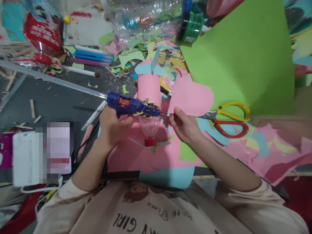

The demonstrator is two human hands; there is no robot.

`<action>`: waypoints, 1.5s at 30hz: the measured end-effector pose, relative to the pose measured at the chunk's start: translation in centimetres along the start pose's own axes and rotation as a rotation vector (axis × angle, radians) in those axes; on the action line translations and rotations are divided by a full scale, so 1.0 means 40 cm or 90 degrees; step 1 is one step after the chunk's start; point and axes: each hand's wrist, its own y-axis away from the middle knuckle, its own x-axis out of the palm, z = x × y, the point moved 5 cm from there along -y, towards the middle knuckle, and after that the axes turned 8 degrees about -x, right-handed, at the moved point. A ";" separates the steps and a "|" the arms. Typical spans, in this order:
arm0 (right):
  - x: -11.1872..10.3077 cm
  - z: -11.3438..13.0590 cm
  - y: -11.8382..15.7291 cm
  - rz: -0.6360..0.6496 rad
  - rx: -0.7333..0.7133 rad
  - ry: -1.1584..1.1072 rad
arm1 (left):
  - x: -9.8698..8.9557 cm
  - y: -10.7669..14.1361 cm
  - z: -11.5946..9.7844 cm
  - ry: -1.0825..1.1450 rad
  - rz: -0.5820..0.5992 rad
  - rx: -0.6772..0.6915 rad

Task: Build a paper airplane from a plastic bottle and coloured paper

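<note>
My left hand (112,125) is wrapped round the handle of a blue glue gun (134,104), which has a long clear glue stick in its back and wood scraps stuck near its nozzle. The nozzle points right, at the lower left edge of a rounded pink paper piece (192,97). That edge is pinched between the thumb and fingers of my right hand (182,123). Under the gun lies a plastic bottle wrapped in pink paper (149,86), its red cap (150,141) toward me and light-blue paper pieces (149,69) at its far end.
Scissors with yellow and red handles (230,120) lie right of my right hand. A large green sheet (243,61) covers the back right. Markers (92,57), a red-labelled bottle (44,35) and clear bottles (146,22) lie farther back. Paper scraps surround the work.
</note>
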 end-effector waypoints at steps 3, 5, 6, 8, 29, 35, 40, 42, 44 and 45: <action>0.000 0.000 0.000 0.021 0.002 0.005 | 0.001 0.000 0.005 -0.001 0.009 0.005; 0.001 0.000 0.000 0.027 0.002 0.007 | 0.000 0.001 0.005 0.004 -0.001 0.012; 0.000 0.000 0.000 0.025 0.004 0.008 | 0.000 0.001 0.004 0.007 -0.009 0.016; 0.001 0.001 0.000 0.015 0.009 0.009 | -0.001 0.001 0.002 0.015 -0.026 0.023; 0.013 0.010 0.006 0.026 0.025 0.017 | 0.006 -0.002 0.013 0.036 -0.024 -0.029; 0.013 0.009 0.007 0.052 0.009 0.040 | 0.006 -0.001 0.019 0.046 0.003 -0.052; 0.009 0.005 0.008 0.062 0.000 0.031 | 0.005 -0.002 0.018 0.052 0.005 -0.063; 0.008 0.005 0.009 0.061 -0.007 0.022 | 0.002 -0.003 0.016 0.046 -0.004 -0.073; 0.008 0.006 0.009 0.062 -0.010 0.018 | 0.002 -0.004 0.013 0.044 -0.003 -0.073; 0.007 0.005 0.010 0.063 -0.009 0.021 | 0.001 -0.004 0.011 0.044 -0.001 -0.067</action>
